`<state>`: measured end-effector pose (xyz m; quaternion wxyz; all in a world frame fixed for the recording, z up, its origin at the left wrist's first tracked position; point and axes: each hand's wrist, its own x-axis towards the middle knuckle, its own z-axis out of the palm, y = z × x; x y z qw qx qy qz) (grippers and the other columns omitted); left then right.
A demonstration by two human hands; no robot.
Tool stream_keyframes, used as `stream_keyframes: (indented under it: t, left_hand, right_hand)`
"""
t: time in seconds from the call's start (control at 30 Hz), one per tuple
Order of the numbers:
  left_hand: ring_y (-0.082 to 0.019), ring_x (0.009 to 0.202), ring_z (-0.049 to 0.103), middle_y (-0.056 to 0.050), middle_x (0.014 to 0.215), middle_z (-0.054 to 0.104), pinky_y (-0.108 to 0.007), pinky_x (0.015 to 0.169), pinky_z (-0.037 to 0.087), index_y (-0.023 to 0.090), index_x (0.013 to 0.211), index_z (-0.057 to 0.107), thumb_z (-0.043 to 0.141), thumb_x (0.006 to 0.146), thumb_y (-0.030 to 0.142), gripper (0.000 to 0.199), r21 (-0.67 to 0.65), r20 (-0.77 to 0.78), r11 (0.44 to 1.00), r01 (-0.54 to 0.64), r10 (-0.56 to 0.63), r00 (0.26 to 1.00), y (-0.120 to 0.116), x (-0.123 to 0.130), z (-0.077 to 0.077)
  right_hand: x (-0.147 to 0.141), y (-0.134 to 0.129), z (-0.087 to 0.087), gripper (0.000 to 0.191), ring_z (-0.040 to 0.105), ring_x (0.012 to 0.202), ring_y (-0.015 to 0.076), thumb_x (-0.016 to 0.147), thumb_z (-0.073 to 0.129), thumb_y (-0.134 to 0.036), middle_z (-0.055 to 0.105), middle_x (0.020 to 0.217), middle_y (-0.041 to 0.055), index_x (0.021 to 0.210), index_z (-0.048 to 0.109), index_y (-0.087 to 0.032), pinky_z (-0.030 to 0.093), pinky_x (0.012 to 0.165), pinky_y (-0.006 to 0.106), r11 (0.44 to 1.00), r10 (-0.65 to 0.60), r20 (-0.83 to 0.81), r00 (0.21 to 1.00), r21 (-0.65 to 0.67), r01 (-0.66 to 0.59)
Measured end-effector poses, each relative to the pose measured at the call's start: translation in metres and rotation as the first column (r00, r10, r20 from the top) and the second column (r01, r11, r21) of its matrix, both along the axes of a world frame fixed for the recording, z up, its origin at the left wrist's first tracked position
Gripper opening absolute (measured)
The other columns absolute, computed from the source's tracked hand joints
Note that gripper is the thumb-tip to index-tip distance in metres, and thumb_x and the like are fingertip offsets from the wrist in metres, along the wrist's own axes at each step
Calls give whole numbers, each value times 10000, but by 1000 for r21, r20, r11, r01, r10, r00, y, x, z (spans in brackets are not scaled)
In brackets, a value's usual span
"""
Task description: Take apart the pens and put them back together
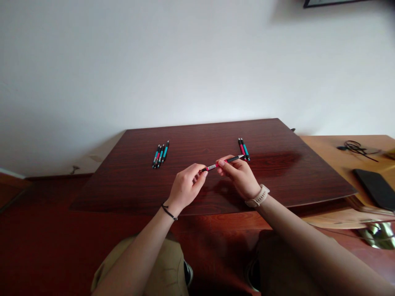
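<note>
A pink and black pen (211, 167) is held between my two hands above the dark wooden table (197, 142). My left hand (187, 183) pinches its left end, and my right hand (239, 174) grips it further right, with the silver tip pointing right. On the left of the table lie several pens (160, 154), blue and pink with black ends, side by side. Past my right hand, a pink pen (241, 147) and a blue pen (245, 149) lie next to each other.
A lighter wooden desk (324, 146) adjoins on the right, bearing a coiled black cable (354, 146) and a flat black object (375, 188). A white wall (185, 61) rises behind the table. Below the front edge are my knees.
</note>
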<state>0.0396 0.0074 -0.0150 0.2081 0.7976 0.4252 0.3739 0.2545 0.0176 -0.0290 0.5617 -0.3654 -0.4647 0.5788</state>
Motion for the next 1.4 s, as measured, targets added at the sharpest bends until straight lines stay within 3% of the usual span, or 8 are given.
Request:
stream_keyframes:
  t: [0.17, 0.33, 0.57, 0.87, 1.03, 1.23, 1.4]
  left_hand:
    - [-161, 774, 654, -36, 921, 735, -284, 738, 498, 212, 1092, 704, 590, 1075, 336, 170, -6, 12, 1000, -21, 21, 1000, 1, -2, -2]
    - [-174, 783, 687, -55, 945, 765, -283, 722, 521, 213, 1109, 724, 582, 1068, 338, 194, -49, 55, 998, -42, 45, 997, 3, -4, -3]
    - [-169, 741, 708, -62, 941, 776, -288, 711, 564, 210, 1166, 718, 586, 1060, 366, 231, -164, 199, 985, -47, 80, 977, 8, -5, -5]
    - [-159, 788, 700, -65, 922, 760, -270, 692, 531, 182, 1182, 741, 609, 1040, 398, 290, -296, 432, 954, -48, 179, 884, 16, -10, -8]
    - [-181, 862, 748, -64, 946, 770, -286, 744, 557, 184, 1091, 695, 695, 977, 409, 252, -335, 493, 936, -108, 272, 826, 22, -12, -14]
    - [-187, 942, 741, -67, 1043, 756, -301, 808, 579, 194, 1054, 704, 786, 901, 385, 258, -314, 514, 945, -91, 250, 821, 26, -14, -18]
    - [-180, 906, 717, -55, 961, 747, -293, 788, 568, 190, 1035, 717, 769, 922, 408, 251, -348, 540, 934, -87, 275, 796, 25, -13, -17]
  right_hand:
    - [-1, -1, 0, 346, 664, 764, 160, 834, 896, -518, 764, 854, 38, 981, 799, -220, 538, 733, 290, 1000, 3, -12, 1000, -26, -3]
    - [1, -1, 0, 420, 640, 757, 154, 934, 759, -599, 700, 812, 12, 1167, 786, -251, 533, 720, 273, 998, -50, -88, 995, -54, 45]
    - [3, 2, -3, 335, 613, 764, 157, 934, 764, -568, 650, 815, 6, 1084, 785, -268, 528, 717, 276, 992, -122, -81, 989, -26, 121]
    - [5, 5, -2, 273, 567, 730, 139, 909, 807, -508, 643, 820, 0, 1002, 752, -257, 490, 684, 269, 984, -179, -118, 977, -13, 179]
    - [6, 5, -1, 306, 568, 717, 142, 897, 806, -535, 661, 822, 3, 1001, 750, -253, 486, 673, 280, 979, -202, -82, 976, -13, 201]
    - [7, 6, -3, 298, 592, 745, 154, 914, 791, -536, 678, 837, 10, 1018, 746, -260, 507, 700, 291, 980, -201, -77, 976, -11, 201]
    - [8, 6, -4, 288, 585, 737, 141, 903, 815, -514, 674, 829, 6, 1015, 761, -254, 507, 692, 272, 983, -186, -111, 976, -30, 184]
